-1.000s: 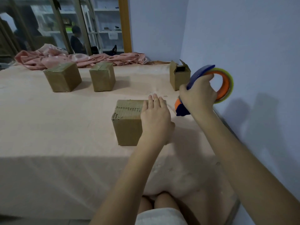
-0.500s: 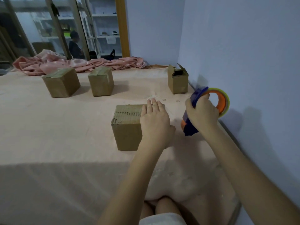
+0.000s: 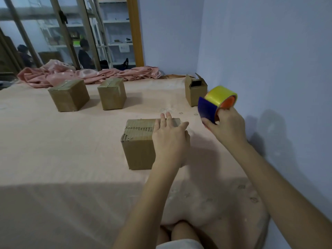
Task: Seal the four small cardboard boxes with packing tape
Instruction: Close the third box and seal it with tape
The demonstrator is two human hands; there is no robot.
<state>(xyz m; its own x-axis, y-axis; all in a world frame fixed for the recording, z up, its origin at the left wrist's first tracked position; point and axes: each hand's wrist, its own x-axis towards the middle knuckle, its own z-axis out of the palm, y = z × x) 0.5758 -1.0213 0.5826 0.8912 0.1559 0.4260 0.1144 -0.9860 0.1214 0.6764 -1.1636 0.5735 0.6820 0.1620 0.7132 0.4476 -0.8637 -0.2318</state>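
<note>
Cardboard nearest box (image 3: pixel 138 146) is pressed by the flat left hand (image 3: pixel 170 141); the tape dispenser (image 3: pixel 215 103) is gripped by the right hand (image 3: pixel 228 126); no writing is legible.

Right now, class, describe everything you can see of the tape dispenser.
The tape dispenser has a dark blue plastic guard, an orange hub and a yellowish, glossy tape roll. The right hand grips it from below and holds it in the air near the wall, right of the nearest box, touching neither box nor table.
</note>
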